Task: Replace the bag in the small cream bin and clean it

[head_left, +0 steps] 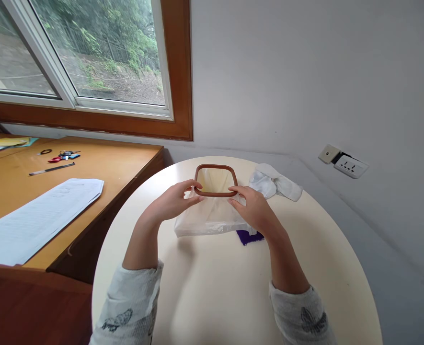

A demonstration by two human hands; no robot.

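A brown rounded frame (216,194) is held above the white round table (219,287), with a translucent white plastic bag (212,218) hanging from and around it. My left hand (174,199) pinches the frame's left front corner and the bag. At the right front corner my right hand (249,203) grips the frame and bag in the same way. Through the frame's opening the inside of the bag shows yellowish. A purple cloth (249,237) lies partly under the bag, near my right wrist.
A crumpled white cloth (274,182) lies at the table's back right. On the wooden desk (125,153) at left are papers (42,215), a pen (51,169) and keys (66,155). A wall socket (350,166) is at right, a window (100,52) behind.
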